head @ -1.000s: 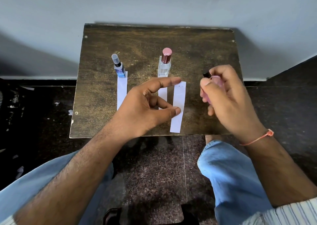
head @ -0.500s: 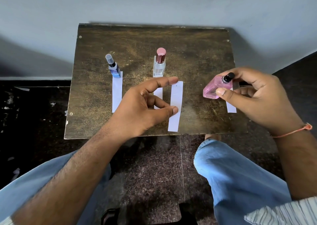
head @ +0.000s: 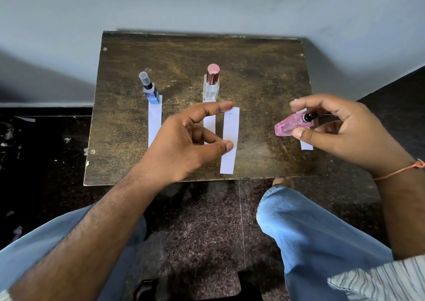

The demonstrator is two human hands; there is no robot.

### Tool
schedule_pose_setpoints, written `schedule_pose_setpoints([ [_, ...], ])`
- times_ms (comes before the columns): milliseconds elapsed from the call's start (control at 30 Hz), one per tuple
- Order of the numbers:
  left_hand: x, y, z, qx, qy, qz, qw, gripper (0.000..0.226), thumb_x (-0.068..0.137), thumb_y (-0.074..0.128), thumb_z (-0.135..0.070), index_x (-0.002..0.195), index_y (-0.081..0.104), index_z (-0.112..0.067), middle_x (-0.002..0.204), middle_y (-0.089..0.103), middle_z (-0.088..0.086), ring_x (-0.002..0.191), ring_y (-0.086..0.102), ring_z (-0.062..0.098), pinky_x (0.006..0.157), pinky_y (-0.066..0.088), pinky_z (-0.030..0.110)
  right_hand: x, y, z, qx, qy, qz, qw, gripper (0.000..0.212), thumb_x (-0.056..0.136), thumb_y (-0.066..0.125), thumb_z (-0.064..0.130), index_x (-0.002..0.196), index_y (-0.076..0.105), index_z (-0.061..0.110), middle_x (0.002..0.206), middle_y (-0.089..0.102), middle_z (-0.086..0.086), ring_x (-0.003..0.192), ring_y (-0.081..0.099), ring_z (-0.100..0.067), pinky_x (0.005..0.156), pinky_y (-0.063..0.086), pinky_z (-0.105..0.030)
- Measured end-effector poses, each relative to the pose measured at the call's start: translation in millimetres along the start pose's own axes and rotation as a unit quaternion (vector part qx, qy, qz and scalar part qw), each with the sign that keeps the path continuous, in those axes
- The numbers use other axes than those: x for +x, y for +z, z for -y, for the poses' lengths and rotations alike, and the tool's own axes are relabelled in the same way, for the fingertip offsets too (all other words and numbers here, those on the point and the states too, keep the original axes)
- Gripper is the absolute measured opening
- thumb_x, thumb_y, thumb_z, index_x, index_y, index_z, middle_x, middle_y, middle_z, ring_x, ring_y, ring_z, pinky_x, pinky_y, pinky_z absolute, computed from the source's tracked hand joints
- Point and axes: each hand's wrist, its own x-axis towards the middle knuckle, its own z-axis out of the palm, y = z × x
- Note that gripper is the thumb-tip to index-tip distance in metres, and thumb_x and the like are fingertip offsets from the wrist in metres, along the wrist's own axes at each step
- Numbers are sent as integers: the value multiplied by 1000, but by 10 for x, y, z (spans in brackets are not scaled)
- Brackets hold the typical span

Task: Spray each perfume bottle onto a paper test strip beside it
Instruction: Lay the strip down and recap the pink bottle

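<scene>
A small pink perfume bottle (head: 288,126) with a black nozzle lies tilted in my right hand (head: 340,133), over the right side of the brown wooden table (head: 253,75). A white paper strip (head: 307,145) shows partly under that hand. My left hand (head: 190,142) hovers with fingers apart; index and thumb tips touch the edge of a loose white strip (head: 230,139). Another strip (head: 209,125) lies below an upright clear bottle with a rose cap (head: 211,84). A blue bottle with a clear cap (head: 149,89) stands at the head of the left strip (head: 154,121).
The table backs onto a pale grey wall (head: 207,6). Dark speckled floor (head: 207,220) lies around it, with paper scraps at the left. My knees in blue jeans (head: 310,236) sit below the table's front edge.
My right hand has moved right and lowered the pink bottle, tipping it on its side above the right strip. The left hand has stayed by the loose strip.
</scene>
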Motion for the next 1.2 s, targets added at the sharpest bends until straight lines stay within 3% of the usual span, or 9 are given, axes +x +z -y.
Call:
schedule_pose_setpoints([
  [100,-1,-6,-1,-3,0,-5,1000,64,87,85,4,141,67,-26,79,79,-11,62,68,1,54,41,18,-22,-30,84,-10,-29,-22,999,67,81,95,30,141,67,36,144,63,15,138,58,-13,102,59,-56],
  [200,-15,-21,-10,-5,0,-4,1000,65,87,85,2,141,67,-29,74,78,-1,63,64,9,54,42,18,-43,-15,260,-77,-123,-103,984,70,80,90,39,144,65,28,154,55,8,147,49,-23,102,57,-53],
  [367,-20,-43,-10,-19,-3,0,1000,65,87,85,2,142,66,-27,75,78,0,66,67,9,60,46,20,-81,234,642,-106,-242,-226,937,33,98,81,26,125,75,7,123,68,-8,109,65,-21,85,53,-35],
  [567,11,-118,2,-70,11,-20,997,65,84,88,1,141,68,-25,110,74,36,86,68,36,87,52,80,-147,732,857,-6,-152,-123,981,22,99,80,22,121,76,20,108,78,8,75,72,-13,62,52,-20],
  [667,11,-136,9,-82,15,-18,996,66,83,88,2,141,68,-23,122,69,39,88,65,40,87,44,87,-128,851,837,32,-94,-95,990,27,98,81,26,124,75,27,113,78,14,76,74,-14,70,63,-31],
  [800,-7,-153,-2,-89,22,-25,995,68,83,85,6,143,67,-20,124,74,29,90,69,37,96,44,84,-92,956,856,145,-18,-61,987,33,97,83,21,127,76,32,119,77,10,78,78,-20,75,69,-45],
  [967,-28,-211,23,-83,31,-8,996,68,86,83,5,146,64,-19,118,73,36,96,72,40,98,45,86,-61,1056,893,180,4,-61,982,38,95,83,13,124,79,37,77,78,-12,67,74,-36,73,66,-53],
  [1100,-52,-260,42,-83,34,-13,996,65,88,81,6,146,65,-19,122,78,20,96,72,34,96,51,78,-39,1054,812,134,-1,-89,987,39,93,84,13,126,80,34,68,70,1,56,53,-9,57,50,-23],
  [1200,-50,-303,57,-81,48,-38,995,56,88,80,-5,141,67,-19,128,78,8,91,71,31,83,65,44,-11,1060,791,60,3,-108,992,40,93,83,12,129,80,30,81,71,15,64,61,-2,66,46,-7],
])
